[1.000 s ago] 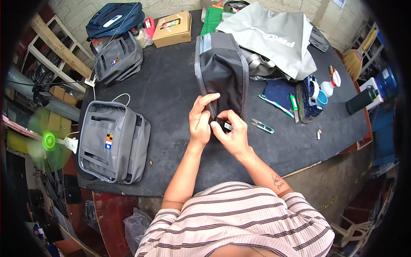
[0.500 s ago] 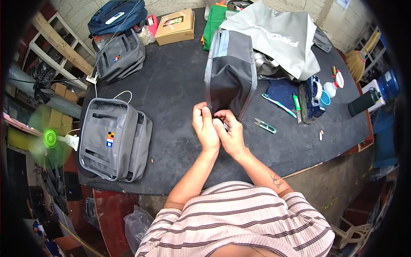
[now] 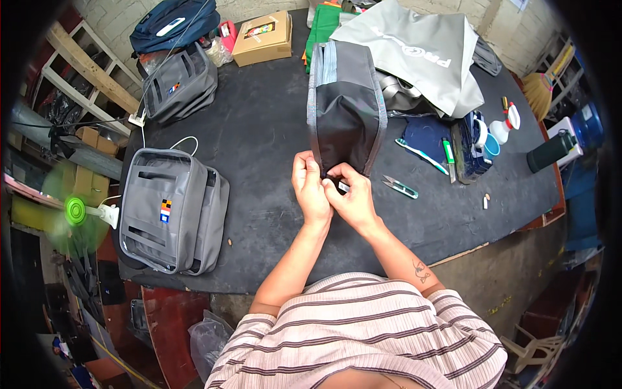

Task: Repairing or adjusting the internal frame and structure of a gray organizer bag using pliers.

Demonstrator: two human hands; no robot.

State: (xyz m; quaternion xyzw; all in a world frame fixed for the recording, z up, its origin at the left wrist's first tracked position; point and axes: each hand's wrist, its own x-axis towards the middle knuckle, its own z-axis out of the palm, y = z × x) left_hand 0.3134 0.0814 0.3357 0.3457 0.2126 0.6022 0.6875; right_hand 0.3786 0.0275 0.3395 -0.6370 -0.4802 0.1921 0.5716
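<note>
Both hands grip the near end of a grey fabric bag (image 3: 347, 120) that stretches away from me over the table. Its black lining and bound edges face up, and a pale blue strip shows at its far end. My left hand (image 3: 311, 193) pinches the left side of that near end with thumb and fingers. Right beside it, my right hand (image 3: 353, 200) has its fingers closed on the same end, with the thumb bent in. A small white piece (image 3: 343, 187) peeks out at the right fingers; its kind cannot be made out. Teal thread snips (image 3: 401, 187) lie to the right.
Finished-looking grey bags (image 3: 162, 211) stand at left, near a spinning green fan (image 3: 75, 211). A cardboard box (image 3: 262, 40) and a large silver-grey sheet (image 3: 414, 55) occupy the back. Rightward are a toothbrush (image 3: 422, 156), green cutter (image 3: 449, 159), spray bottle (image 3: 504, 125) and dark flask (image 3: 551, 150).
The bag's near end has shifted slightly between my fingers, and the white piece at my right hand shows more. Both hands keep their grip in nearly the same place.
</note>
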